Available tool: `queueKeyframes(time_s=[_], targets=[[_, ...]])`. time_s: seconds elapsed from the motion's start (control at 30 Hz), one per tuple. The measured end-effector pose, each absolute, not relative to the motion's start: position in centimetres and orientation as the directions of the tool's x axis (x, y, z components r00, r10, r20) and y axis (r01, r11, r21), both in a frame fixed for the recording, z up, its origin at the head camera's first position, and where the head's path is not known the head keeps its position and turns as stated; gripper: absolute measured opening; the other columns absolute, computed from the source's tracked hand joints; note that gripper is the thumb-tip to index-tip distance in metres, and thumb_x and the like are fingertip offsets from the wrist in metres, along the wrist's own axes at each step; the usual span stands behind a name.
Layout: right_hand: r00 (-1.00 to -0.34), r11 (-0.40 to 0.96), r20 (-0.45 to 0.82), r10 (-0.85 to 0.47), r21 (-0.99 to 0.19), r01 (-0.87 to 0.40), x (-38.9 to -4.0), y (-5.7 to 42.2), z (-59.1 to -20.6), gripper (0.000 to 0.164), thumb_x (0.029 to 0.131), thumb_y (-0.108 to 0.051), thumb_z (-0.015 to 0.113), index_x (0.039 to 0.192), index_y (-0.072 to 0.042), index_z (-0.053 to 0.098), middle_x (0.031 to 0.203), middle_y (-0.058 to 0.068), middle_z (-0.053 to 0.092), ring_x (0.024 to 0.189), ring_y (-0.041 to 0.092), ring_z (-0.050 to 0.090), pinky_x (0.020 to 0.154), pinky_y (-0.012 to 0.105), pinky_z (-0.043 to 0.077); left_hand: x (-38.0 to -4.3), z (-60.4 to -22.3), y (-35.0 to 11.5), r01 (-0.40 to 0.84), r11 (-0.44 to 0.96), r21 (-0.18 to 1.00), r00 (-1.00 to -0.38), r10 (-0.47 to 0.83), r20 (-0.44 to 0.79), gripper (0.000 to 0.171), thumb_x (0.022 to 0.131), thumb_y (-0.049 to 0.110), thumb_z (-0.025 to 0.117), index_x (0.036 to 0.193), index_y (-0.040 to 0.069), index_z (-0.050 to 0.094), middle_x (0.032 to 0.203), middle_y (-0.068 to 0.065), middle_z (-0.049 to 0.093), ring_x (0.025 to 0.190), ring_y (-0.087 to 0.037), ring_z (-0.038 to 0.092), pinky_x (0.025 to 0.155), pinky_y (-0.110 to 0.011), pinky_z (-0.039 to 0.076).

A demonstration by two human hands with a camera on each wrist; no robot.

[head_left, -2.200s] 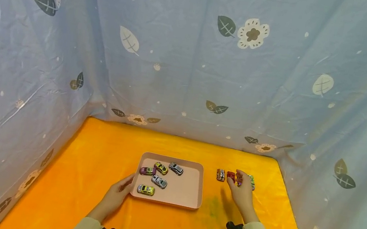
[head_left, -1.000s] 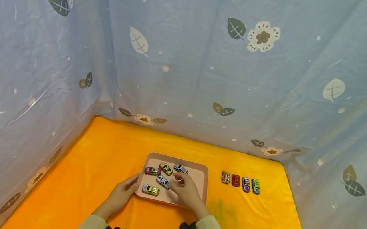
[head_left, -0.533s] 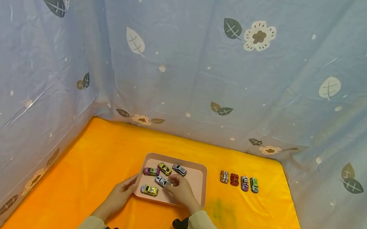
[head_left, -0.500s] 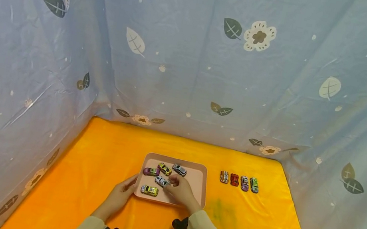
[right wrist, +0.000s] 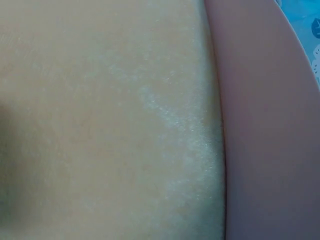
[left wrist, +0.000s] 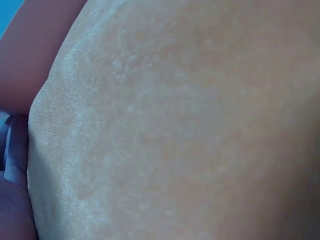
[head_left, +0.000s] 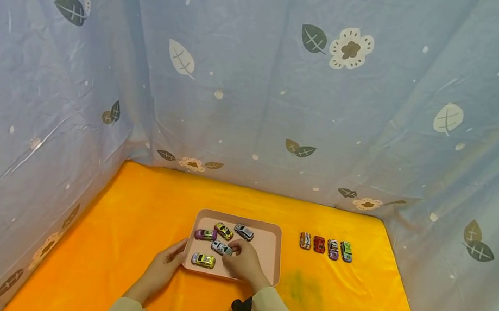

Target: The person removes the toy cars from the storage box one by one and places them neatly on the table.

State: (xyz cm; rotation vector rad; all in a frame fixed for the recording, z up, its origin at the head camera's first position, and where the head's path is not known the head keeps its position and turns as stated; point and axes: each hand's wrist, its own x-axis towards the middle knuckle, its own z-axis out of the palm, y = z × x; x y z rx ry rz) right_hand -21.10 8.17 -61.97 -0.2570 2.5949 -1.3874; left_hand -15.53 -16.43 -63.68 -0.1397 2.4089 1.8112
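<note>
The right hand point(head_left: 245, 265) reaches over the near edge of a pink tray point(head_left: 266, 243) and pinches the right end of a white car point(head_left: 220, 248), thumb and fingertips bent in with just the car between them. The white car sits inside the tray, left of its middle. The left hand point(head_left: 160, 268) touches the tray's left rim; the head view is too small there to tell whether its fingers curl round it. Near the white car in the tray are a purple car point(head_left: 204, 234), a yellow and black car point(head_left: 223, 231), a grey car point(head_left: 244, 231) and a yellow car point(head_left: 204, 260). To the right of the tray, on the yellow cloth point(head_left: 147, 204), an orange and white car point(head_left: 305, 240), a red car point(head_left: 319, 244), a purple and white car point(head_left: 333, 249) and a green car point(head_left: 347, 251) stand side by side in a row
</note>
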Motion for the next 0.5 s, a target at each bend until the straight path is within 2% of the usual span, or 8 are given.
queueKeyframes(time_s=[0.23, 0.5], targets=[[-0.968, 0.571, -0.054, -0.247, -0.815, -0.101, -21.36, 8.12, -62.76, 0.027, 0.078, -0.010, 0.077, 0.102, -0.007, 0.065, 0.087, 0.005, 0.056, 0.078, 0.017, 0.047, 0.069, 0.030, 0.042, -15.51, -63.82, -16.43, -0.147, 0.274, 0.950, -0.988, 0.006, -0.154, 0.047, 0.101, 0.026, 0.054, 0.147, 0.025, 0.045, 0.147, -0.004, 0.045, 0.141, -0.030, 0.029, 0.112, -0.052, 0.024], [-0.965, 0.553, -0.062, -0.255, -0.828, -0.092, -21.40, 8.19, -63.00, 0.031, 0.079, -0.018, 0.080, 0.104, -0.007, 0.064, 0.094, 0.003, 0.056, 0.082, 0.019, 0.046, 0.072, 0.033, 0.042, -15.55, -64.08, -16.43, -0.138, 0.276, 0.951, -0.990, 0.002, -0.144, 0.048, 0.100, 0.027, 0.055, 0.147, 0.025, 0.045, 0.147, -0.005, 0.045, 0.141, -0.030, 0.029, 0.112, -0.052, 0.025]])
